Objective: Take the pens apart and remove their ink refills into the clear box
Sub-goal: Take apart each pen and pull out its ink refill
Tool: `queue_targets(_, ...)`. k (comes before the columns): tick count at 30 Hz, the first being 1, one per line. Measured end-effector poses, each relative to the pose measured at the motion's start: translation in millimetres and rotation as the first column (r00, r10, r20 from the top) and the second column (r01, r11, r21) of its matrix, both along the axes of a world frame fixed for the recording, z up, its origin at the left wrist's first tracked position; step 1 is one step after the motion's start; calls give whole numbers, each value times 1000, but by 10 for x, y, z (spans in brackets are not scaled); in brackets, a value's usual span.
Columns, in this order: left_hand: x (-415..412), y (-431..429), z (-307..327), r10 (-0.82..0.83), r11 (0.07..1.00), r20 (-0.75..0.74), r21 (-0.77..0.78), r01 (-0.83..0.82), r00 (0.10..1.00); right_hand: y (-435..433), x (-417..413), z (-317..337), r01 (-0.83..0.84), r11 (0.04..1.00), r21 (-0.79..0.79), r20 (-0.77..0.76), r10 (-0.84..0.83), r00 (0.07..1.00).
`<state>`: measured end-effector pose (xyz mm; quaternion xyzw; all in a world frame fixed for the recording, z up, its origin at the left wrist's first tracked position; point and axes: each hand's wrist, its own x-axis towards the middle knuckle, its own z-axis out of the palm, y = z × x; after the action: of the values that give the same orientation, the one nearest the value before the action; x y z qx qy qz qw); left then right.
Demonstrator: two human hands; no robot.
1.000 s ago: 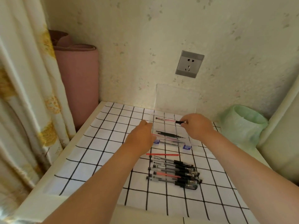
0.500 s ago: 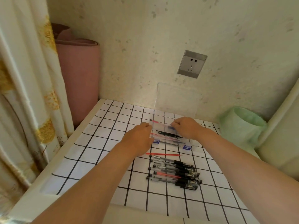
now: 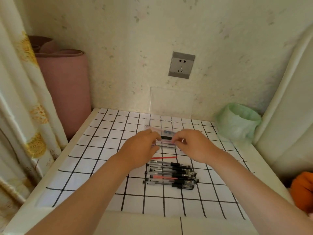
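The clear box point(image 3: 169, 123) stands on the checked cloth near the wall, its lid point(image 3: 171, 102) upright behind it. Blurred black and red refills lie inside it. Over the box's front edge my left hand point(image 3: 140, 150) and my right hand point(image 3: 194, 146) face each other. Each pinches one end of a clear pen point(image 3: 165, 141) with a red line inside. A loose red refill point(image 3: 164, 157) lies just in front of the box. Nearer to me, several clear pens with black grips point(image 3: 169, 176) lie in a row.
A bin lined with a green bag point(image 3: 238, 122) stands at the back right. A rolled pink mat point(image 3: 64, 92) leans in the left corner beside a curtain point(image 3: 20, 99). A wall socket point(image 3: 181, 65) is above the box. Something orange point(image 3: 303, 189) shows at the right edge.
My right hand came back from the far side of the box toward its front. Both hands drew closer together and now hold a pen between them.
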<state>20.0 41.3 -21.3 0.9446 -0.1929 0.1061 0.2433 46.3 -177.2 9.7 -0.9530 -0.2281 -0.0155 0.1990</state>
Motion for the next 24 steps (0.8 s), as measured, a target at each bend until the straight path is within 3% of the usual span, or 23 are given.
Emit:
queue_targets(4,-90,-119,-6,-67,993,-91,93,75,994,-138,-253,-122,-23,984,-178,-98,6,995)
queue_targets(10,-101,-160,-72,-45,972,-155,220,78,987,-201,-278,-216,-52,964,-261,-149,13,989)
queue_targets(24,-21,-229,-102,-37,963,-148,260,75,988,-169,-187,-219,-35,985,-170,-155,9,988)
